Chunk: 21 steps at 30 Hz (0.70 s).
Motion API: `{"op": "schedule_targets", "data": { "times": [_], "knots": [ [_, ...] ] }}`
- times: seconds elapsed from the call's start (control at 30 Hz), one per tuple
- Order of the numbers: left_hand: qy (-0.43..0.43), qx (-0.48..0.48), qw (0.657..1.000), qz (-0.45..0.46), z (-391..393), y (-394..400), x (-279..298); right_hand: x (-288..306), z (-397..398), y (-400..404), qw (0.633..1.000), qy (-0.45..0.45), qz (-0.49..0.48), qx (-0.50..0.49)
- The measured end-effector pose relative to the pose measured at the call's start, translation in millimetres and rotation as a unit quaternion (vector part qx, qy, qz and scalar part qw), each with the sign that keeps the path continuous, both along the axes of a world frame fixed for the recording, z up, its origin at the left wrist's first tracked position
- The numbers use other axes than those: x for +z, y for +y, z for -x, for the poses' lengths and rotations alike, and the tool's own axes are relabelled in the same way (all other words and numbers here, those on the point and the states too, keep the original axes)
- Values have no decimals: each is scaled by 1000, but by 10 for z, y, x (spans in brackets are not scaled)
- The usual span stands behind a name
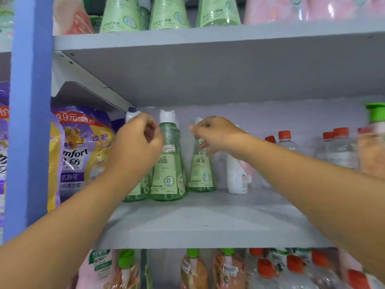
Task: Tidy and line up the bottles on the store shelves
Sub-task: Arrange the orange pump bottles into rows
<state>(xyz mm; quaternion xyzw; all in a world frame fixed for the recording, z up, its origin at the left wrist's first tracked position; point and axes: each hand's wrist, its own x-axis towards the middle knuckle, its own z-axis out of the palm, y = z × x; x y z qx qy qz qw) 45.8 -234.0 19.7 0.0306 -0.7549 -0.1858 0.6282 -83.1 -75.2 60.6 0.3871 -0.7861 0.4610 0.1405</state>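
Three green cone-shaped bottles with white caps stand toward the back of the grey middle shelf (208, 224). My left hand (136, 144) is curled around the neck of the left green bottle (135, 192), which it mostly hides; only the base and cap show. The middle green bottle (168, 167), with a cat-ear cap and a price sticker, stands untouched between my hands, close against the left one. My right hand (216, 134) grips the neck of the right green bottle (201, 170), which stands a little apart and further back.
Purple Comfort pouches (83, 155) fill the left, beside a blue upright post (29, 122). A white and pink bottle (237, 176), clear red-capped bottles (337, 151) and an orange green-capped bottle (373, 147) stand to the right. More green bottles (168, 13) sit on the shelf above.
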Motion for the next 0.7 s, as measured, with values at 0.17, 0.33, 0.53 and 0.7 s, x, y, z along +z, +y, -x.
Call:
{"op": "schedule_targets", "data": {
  "times": [0.17, 0.33, 0.53, 0.7],
  "knots": [
    [-215, -135, 959, -124, 777, 816, 149, 182, 142, 894, 994, -35, 28, -98],
    [-377, -166, 904, -116, 1408, 1153, 136, -40, 333, 1252, 981, -67, -35, -179],
    [-378, -165, 904, -113, 1401, 1156, 186, -48, 535, 1228, 978, -124, -25, -165],
    [-368, -163, 905, -136, 972, 921, 152, 149, 531, 831, 977, -139, -94, -130]
  ]
}}
